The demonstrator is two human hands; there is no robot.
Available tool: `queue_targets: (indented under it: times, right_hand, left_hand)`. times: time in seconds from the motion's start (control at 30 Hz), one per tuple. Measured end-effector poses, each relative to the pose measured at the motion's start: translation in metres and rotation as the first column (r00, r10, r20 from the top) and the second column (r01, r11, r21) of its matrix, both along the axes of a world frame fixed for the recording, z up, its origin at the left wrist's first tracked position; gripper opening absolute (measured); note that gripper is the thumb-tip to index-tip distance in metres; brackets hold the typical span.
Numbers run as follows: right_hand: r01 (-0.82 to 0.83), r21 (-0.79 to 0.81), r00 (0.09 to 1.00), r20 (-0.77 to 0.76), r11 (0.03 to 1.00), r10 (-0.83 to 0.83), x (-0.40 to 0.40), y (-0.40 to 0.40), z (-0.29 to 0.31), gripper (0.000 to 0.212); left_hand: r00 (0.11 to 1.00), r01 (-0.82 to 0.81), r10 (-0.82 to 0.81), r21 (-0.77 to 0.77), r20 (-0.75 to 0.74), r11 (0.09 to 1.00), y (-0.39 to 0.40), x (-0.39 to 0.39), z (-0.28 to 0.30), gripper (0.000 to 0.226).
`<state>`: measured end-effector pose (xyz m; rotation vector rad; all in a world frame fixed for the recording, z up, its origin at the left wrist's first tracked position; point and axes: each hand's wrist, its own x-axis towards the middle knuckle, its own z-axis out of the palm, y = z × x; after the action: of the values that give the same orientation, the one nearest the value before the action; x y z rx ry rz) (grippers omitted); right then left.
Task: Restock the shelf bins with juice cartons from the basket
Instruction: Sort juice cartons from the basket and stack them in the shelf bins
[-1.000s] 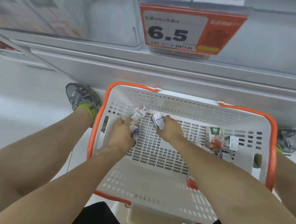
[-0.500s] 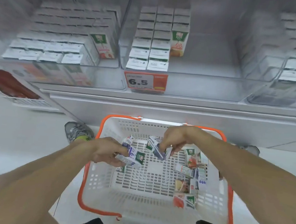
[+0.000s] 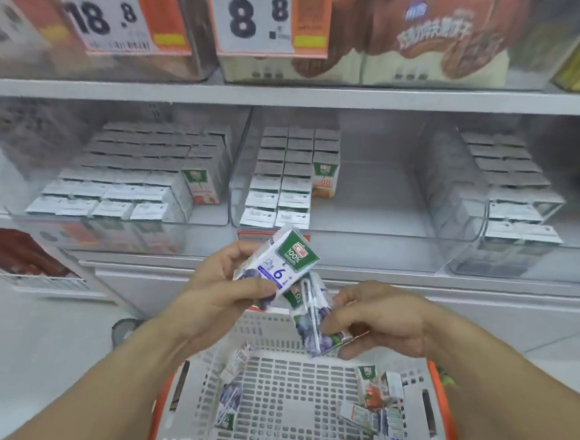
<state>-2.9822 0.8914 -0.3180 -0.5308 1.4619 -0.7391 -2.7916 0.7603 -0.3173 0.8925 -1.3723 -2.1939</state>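
Gripping one blueberry carton (image 3: 278,263) in the left hand (image 3: 221,294), another carton (image 3: 316,319) pinched in the right hand (image 3: 377,318), above the basket (image 3: 302,409); risk: loose fingertip pinch drops it short of the middle bin (image 3: 368,204).

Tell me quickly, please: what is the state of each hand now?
Left hand: closed on a blueberry juice carton, raised above the basket.
Right hand: closed on a second blueberry carton.
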Motion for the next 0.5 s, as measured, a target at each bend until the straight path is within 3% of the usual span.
queue_targets:
  times: [0.1, 0.17, 0.27, 0.37, 0.5]
  right_hand:
    - [0.156, -0.046, 0.980, 0.134, 0.987, -0.149, 0.004, 0.004, 0.006, 0.020]
    - [0.235, -0.074, 0.957, 0.193, 0.969, -0.217, 0.009, 0.008, 0.008, 0.010]
    - [0.336, -0.123, 0.927, 0.219, 0.934, -0.305, 0.010, 0.012, 0.008, 0.031]
    - [0.421, -0.188, 0.901, 0.200, 0.887, -0.385, 0.011, 0.015, 0.011, 0.046]
    - [0.448, -0.335, 0.893, 0.132, 0.829, -0.429, 0.012, 0.016, 0.016, 0.060]
  left_hand:
    - [0.992, -0.097, 0.104, 0.094, -0.077, 0.991, 0.008, -0.017, 0.001, 0.071]
    - [0.973, -0.178, 0.198, 0.163, -0.116, 0.970, 0.017, -0.025, 0.004, 0.066]
    - [0.920, -0.336, 0.368, 0.215, -0.134, 0.917, 0.030, -0.033, 0.008, 0.047]
    - [0.874, -0.449, 0.471, 0.171, -0.119, 0.877, 0.040, -0.036, 0.006, 0.029]
    - [0.859, -0.509, 0.508, -0.002, -0.055, 0.861, 0.045, -0.039, 0.002, 0.042]
